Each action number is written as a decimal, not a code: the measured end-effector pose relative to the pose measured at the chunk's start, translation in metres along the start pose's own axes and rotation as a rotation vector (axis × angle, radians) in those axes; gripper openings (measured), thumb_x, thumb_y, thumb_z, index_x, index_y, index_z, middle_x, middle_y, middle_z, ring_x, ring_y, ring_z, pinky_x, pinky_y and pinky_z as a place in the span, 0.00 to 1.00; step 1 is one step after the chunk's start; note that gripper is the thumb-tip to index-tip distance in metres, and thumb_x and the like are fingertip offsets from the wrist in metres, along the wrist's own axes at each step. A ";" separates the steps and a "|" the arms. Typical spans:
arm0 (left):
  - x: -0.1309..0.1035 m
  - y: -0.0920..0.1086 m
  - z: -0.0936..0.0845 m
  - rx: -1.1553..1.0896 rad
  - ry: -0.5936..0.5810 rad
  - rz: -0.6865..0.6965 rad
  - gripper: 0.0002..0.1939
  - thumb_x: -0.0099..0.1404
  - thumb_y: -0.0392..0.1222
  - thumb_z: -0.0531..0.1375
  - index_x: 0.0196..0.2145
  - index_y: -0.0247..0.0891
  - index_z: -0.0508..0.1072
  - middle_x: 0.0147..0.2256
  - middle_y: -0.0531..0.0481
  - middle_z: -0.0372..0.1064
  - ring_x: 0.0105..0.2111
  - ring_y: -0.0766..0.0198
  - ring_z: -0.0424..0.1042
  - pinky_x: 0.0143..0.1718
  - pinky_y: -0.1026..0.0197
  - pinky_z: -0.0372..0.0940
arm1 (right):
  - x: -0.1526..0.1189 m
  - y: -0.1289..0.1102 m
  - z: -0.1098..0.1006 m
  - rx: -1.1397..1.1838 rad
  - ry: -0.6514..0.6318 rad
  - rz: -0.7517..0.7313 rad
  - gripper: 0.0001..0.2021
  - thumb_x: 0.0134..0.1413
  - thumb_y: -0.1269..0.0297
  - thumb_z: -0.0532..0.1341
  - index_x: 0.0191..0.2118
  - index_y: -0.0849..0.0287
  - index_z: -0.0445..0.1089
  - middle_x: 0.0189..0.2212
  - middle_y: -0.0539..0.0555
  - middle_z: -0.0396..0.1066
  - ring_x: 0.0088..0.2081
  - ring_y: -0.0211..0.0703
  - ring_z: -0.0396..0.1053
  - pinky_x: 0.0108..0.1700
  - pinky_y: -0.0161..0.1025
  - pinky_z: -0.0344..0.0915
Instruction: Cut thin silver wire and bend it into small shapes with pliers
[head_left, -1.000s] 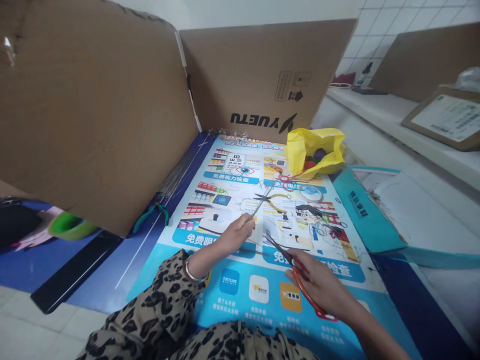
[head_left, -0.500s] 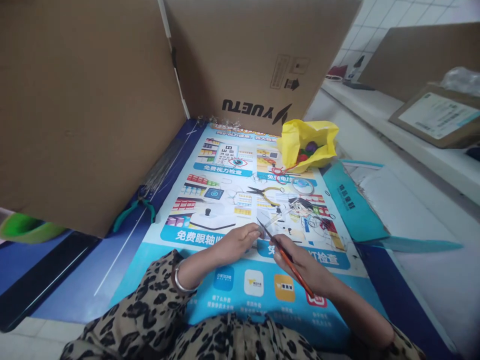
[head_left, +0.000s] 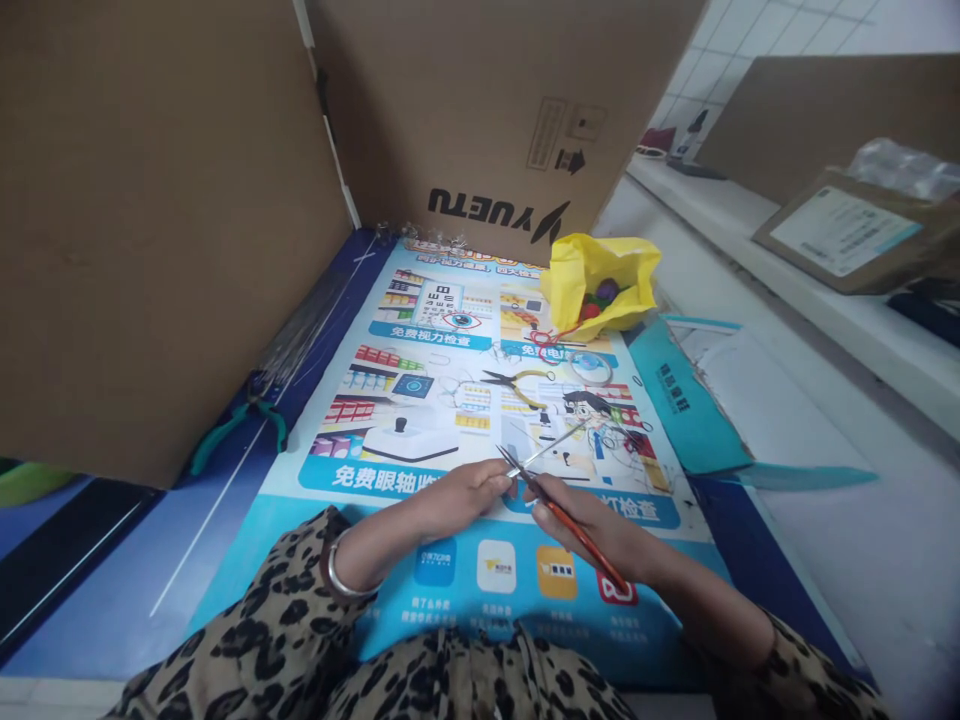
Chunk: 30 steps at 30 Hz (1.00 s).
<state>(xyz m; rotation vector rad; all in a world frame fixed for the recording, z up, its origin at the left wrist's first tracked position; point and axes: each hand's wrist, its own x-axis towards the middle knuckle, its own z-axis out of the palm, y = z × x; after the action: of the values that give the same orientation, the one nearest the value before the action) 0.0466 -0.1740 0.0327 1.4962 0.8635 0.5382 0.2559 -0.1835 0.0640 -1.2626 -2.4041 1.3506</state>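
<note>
My left hand (head_left: 469, 497) is closed in a pinch on a thin silvery wire (head_left: 556, 440), which slants up and away to the right. My right hand (head_left: 589, 525) wraps around orange-handled pliers (head_left: 581, 543). Their slim dark jaws are parted and meet the wire close to my left fingertips; whether they grip it I cannot tell. Just beyond my hands lie yellow-handled pliers (head_left: 529, 385), jaws pointing left. Loose fine wires (head_left: 630, 440) are scattered over the printed poster to the right.
A tall cardboard sheet (head_left: 480, 110) stands behind, another at left. Teal-handled pliers (head_left: 244, 425) lie beside a bundle of thin wires (head_left: 300, 325). A yellow bag (head_left: 600, 270) holding coloured balls, a wire coil (head_left: 592, 368) and a torn teal box (head_left: 686, 410) are on the right.
The view has shifted slightly, so the surroundings sit further left. My right hand has turned the pliers a little, and their jaws now show apart at the wire.
</note>
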 end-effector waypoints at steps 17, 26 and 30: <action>0.008 -0.006 0.008 -0.359 -0.046 -0.303 0.16 0.62 0.54 0.48 0.33 0.38 0.62 0.16 0.61 0.47 0.13 0.75 0.43 0.13 0.70 0.38 | 0.017 0.019 -0.003 0.253 -0.140 0.195 0.12 0.55 0.54 0.51 0.34 0.58 0.58 0.20 0.44 0.54 0.18 0.28 0.52 0.18 0.28 0.51; 0.023 -0.011 -0.003 -0.562 -0.151 -0.516 0.14 0.63 0.55 0.47 0.34 0.41 0.57 0.18 0.61 0.44 0.12 0.76 0.41 0.11 0.73 0.37 | 0.038 0.019 -0.014 0.530 -0.317 0.432 0.08 0.43 0.62 0.54 0.31 0.58 0.57 0.12 0.40 0.51 0.11 0.30 0.52 0.12 0.28 0.50; 0.024 -0.009 -0.005 -0.638 -0.188 -0.542 0.13 0.64 0.53 0.46 0.35 0.42 0.58 0.17 0.62 0.41 0.12 0.76 0.38 0.12 0.74 0.36 | 0.043 0.025 -0.016 0.614 -0.371 0.412 0.08 0.41 0.62 0.54 0.30 0.58 0.58 0.13 0.41 0.53 0.11 0.30 0.51 0.11 0.28 0.50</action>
<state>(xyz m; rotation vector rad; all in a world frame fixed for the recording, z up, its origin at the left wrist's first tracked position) 0.0553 -0.1522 0.0204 0.6779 0.8053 0.2248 0.2505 -0.1364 0.0422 -1.4447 -1.6926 2.3785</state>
